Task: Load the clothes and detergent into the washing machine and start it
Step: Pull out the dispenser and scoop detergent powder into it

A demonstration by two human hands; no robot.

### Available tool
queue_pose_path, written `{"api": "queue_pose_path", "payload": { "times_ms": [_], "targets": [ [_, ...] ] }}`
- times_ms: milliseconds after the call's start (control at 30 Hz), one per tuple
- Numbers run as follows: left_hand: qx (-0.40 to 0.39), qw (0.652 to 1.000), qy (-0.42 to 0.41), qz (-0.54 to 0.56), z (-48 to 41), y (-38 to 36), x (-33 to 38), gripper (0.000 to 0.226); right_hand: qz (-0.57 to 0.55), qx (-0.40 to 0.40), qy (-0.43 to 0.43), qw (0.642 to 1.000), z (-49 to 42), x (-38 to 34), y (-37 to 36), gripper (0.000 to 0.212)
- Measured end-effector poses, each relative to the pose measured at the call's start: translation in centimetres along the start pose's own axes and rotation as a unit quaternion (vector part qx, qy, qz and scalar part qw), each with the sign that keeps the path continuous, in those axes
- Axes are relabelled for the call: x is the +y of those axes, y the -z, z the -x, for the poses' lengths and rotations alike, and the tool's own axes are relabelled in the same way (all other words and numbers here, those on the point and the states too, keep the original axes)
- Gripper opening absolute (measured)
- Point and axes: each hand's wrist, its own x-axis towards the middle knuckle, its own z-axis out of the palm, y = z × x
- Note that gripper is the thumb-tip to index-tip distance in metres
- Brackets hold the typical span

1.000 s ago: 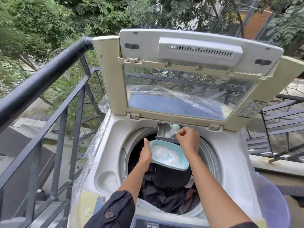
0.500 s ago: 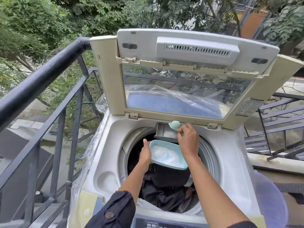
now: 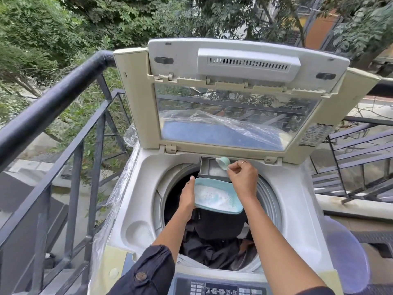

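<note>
The washer (image 3: 136, 188) stands by a dark railing (image 3: 53, 105) with its lid (image 3: 244, 86) propped upright and dark clothes (image 3: 214, 245) heaped in the drum (image 3: 270, 194). The left hand (image 3: 187, 196) holds a pale blue tub (image 3: 239, 208) of white powder (image 3: 212, 196) by its left edge above the clothes, thumb along the rim. The right hand (image 3: 242, 179) pinches the handle of a small scoop (image 3: 223, 163), tipped on its side over the open drawer (image 3: 209, 169) at the drum's back rim.

Left hand (image 3: 187, 196), right hand (image 3: 242, 179): fingers (image 3: 234, 168) curled.
</note>
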Motion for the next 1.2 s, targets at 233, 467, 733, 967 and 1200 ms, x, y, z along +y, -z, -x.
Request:
{"api": "queue_pose_path", "payload": {
  "times_ms": [233, 467, 733, 967, 1200],
  "targets": [
    [0.030, 0.999, -0.012, 0.004, 0.2, -0.6, -0.6, 0.085, -0.058, -0.145, -0.018, 0.988, 1.4, 0.7, 1.7, 0.010],
    [0.034, 0.999, -0.019, 0.029, 0.0, -2.3, -3.0, 0.095, 0.059, -0.191, -0.033, 0.979, 4.1, 2.5, 3.5, 0.005],
    [0.028, 0.999, -0.031, 0.028, 4.6, -6.2, -1.0, 0.055, 0.083, 0.024, -0.015, 0.996, 4.9, 5.1, 7.9, 0.019],
    [0.013, 0.999, -0.042, 0.013, 8.6, -11.3, -0.8, 0.048, 0.013, 0.101, -0.158, 0.982, 6.7, 9.0, 13.1, 0.018],
    [0.024, 0.997, -0.073, -0.013, 12.1, -17.6, -2.3, 0.071, -0.019, 0.144, -0.172, 0.974, 8.6, 12.9, 20.6, 0.017]
  ]
}}
